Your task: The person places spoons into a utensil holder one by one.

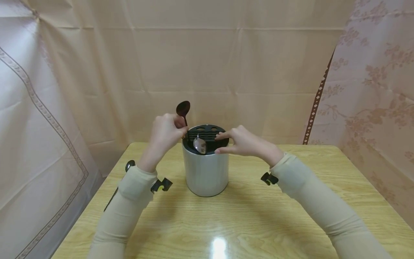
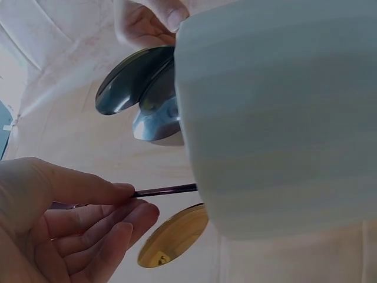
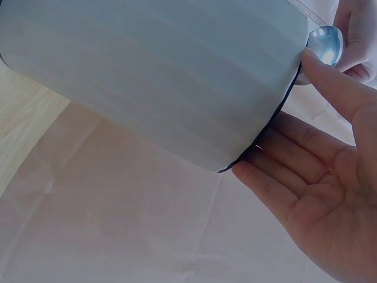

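A pale cylindrical utensil holder [image 1: 207, 172] with a black slotted top [image 1: 210, 130] stands upright on the table. Above its left rim my left hand [image 1: 166, 131] pinches the thin handle [image 2: 165, 190] of a dark spoon [image 1: 183, 108]. This spoon's bowl points up, and its handle runs down to the holder's top. A silver spoon [image 1: 199, 145] leans out at the front of the opening. My right hand [image 1: 245, 142] touches the right rim with thumb and fingertips, fingers nearly straight. In the left wrist view a gold-coloured spoon head [image 2: 174, 239] also juts from the holder.
Another spoon [image 1: 130, 164] lies on the wooden table [image 1: 245, 223] at the left, partly hidden by my left forearm. Beige curtains [image 1: 207, 64] hang behind the table, with patterned cloth [image 1: 381, 90] at the right.
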